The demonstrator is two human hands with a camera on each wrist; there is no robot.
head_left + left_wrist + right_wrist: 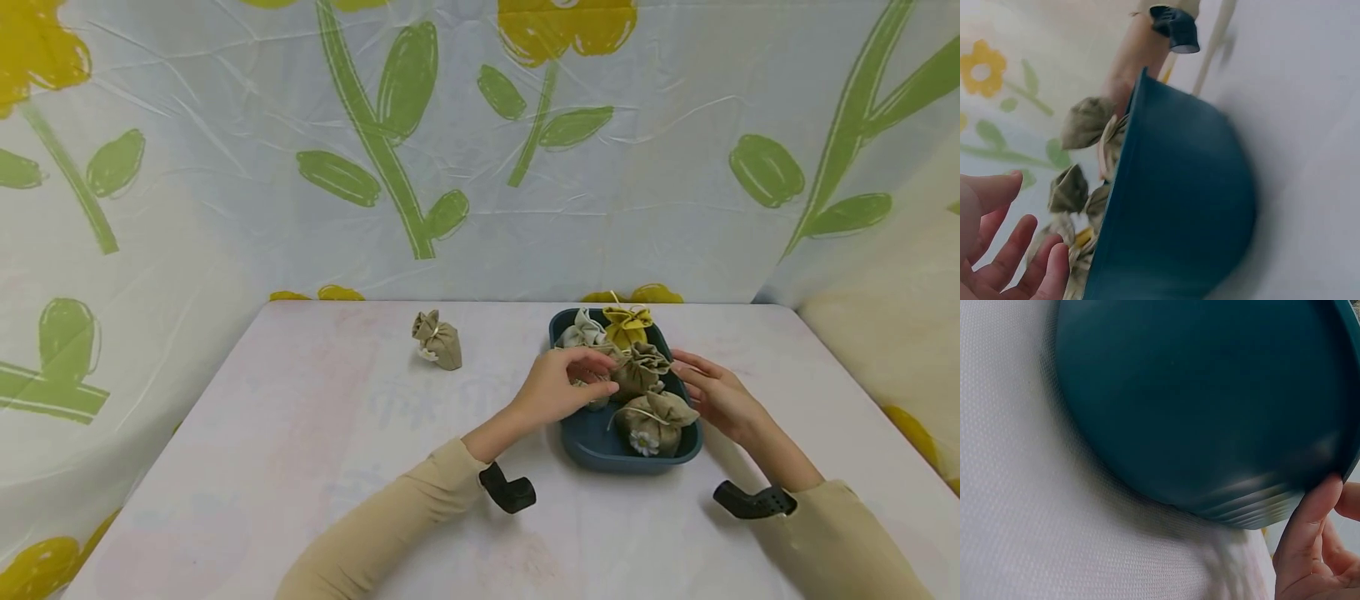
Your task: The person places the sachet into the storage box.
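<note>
Over the blue tray (600, 446), between both sets of fingers: a tan drawstring pouch (639, 368) sitting among other pouches. Left hand (558, 390) hovering beside it, fingers loosely curled, gripping nothing. Right hand (716, 392) resting at the tray's right rim, fingers relaxed and extended, thumb touching the rim.

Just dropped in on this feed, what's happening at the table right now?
A person is working over a dark blue tray filled with small drawstring pouches. The left hand reaches in beside a khaki pouch in the middle of the tray, fingers loosely curled; whether it grips anything cannot be told. The right hand is open at the tray's right rim, thumb touching it. One more tan pouch stands apart on the table, to the left.
</note>
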